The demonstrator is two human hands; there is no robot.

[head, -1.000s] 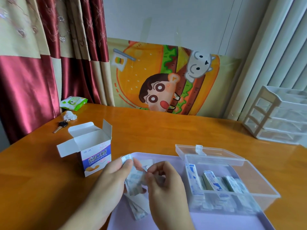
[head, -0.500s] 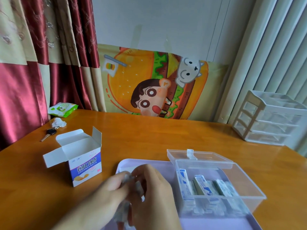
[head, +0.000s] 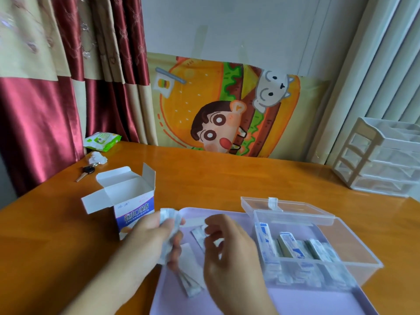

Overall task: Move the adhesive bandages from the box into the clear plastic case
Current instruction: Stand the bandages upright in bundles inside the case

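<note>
A: Left hand pinching a bunch of bandages, just left of the clear plastic case. Right hand loosely curled, holding nothing clear.

B: More loose bandages on the purple tray. Best to stack neatly, then slide in beside those already inside. Box open, farther left.

Soft daylight, glare on the table; hands motion-blurred; edges bowed by wide-angle lens.
</note>
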